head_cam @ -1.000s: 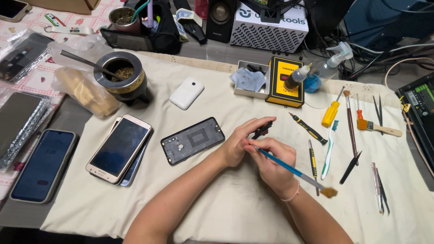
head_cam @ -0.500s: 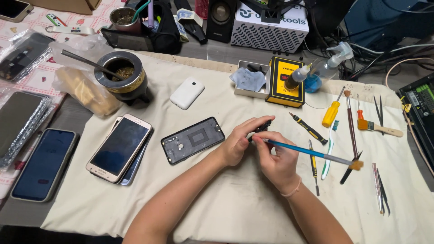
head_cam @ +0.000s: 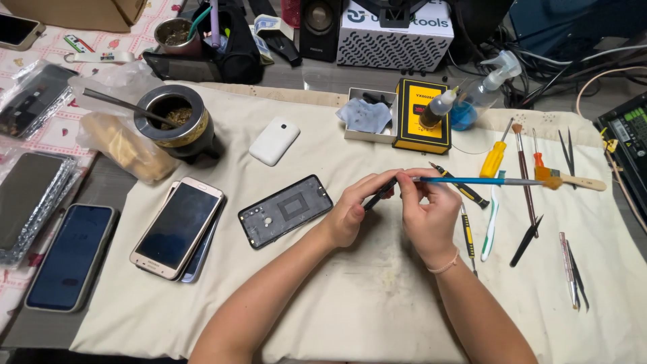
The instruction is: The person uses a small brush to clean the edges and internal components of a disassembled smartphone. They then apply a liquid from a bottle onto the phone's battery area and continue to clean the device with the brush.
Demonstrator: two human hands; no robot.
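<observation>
My left hand (head_cam: pixel 355 210) pinches a small dark flat part (head_cam: pixel 379 193) between thumb and fingers above the cream cloth (head_cam: pixel 323 296). My right hand (head_cam: pixel 428 214) meets it fingertip to fingertip and holds a thin blue-handled brush (head_cam: pixel 482 180), which lies level and points right with its bristles past the hand. A black phone back cover (head_cam: pixel 285 210), inner side up, lies just left of my left hand.
Screwdrivers (head_cam: pixel 493 159), a toothbrush, a wooden brush (head_cam: pixel 569 178) and tweezers (head_cam: pixel 571 269) lie at right. A yellow box (head_cam: pixel 422 116), dropper bottle and spray bottle (head_cam: pixel 480 94) stand behind. Stacked phones (head_cam: pixel 176 226), a white case (head_cam: pixel 274 141) and a metal cup (head_cam: pixel 176 125) sit at left.
The brush has swung from pointing down-right to lying level, its tail rising toward the right. Both hands have stayed together over the small dark part.
</observation>
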